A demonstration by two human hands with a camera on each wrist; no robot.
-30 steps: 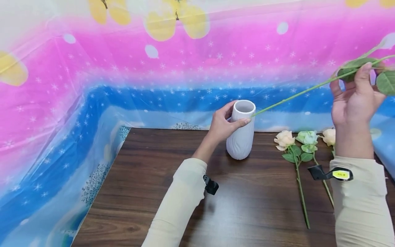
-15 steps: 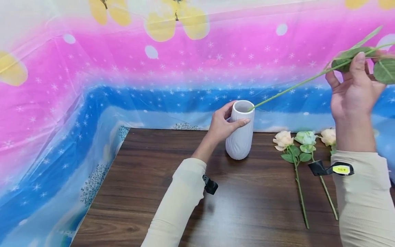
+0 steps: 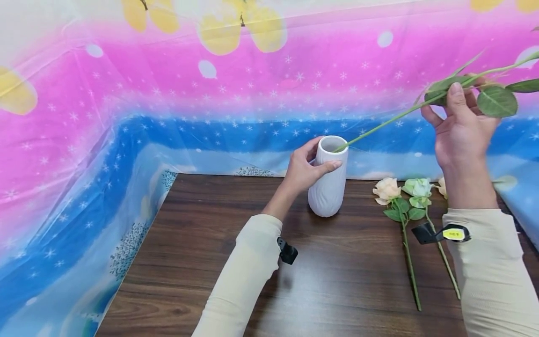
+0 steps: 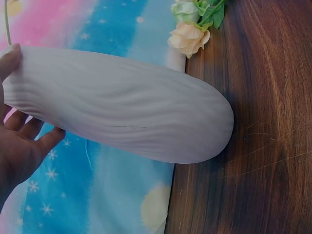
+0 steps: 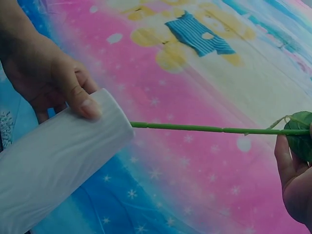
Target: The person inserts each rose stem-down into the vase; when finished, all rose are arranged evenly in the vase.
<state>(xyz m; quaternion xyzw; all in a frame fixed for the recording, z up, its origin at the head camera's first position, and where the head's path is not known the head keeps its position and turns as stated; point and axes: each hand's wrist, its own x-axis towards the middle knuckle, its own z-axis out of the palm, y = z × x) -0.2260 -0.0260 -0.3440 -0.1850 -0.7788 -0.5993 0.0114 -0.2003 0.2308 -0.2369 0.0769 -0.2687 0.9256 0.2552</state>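
Note:
A white ribbed vase [image 3: 327, 187] stands upright near the back edge of the table. My left hand [image 3: 309, 166] grips it just below the rim, thumb in front and fingers round the far side. Up at the right, my right hand [image 3: 467, 126] pinches a long green flower stem [image 3: 387, 122] among its leaves. The stem slants down to the left, and its cut end is inside the vase mouth. The bloom of this flower lies outside the head view. In the right wrist view the stem [image 5: 195, 127] runs from the vase rim to the fingers of my right hand.
On the wooden table [image 3: 219, 243], right of the vase, lie a peach rose [image 3: 387, 191] and a pale green rose [image 3: 418, 188]. Another peach bloom [image 3: 442, 187] is partly hidden by my right arm. A patterned cloth [image 3: 252, 103] hangs behind the table.
My right hand has moved left with the flower. The stem's end has gone from beside the vase rim to inside the mouth. My left hand and the vase have stayed put.

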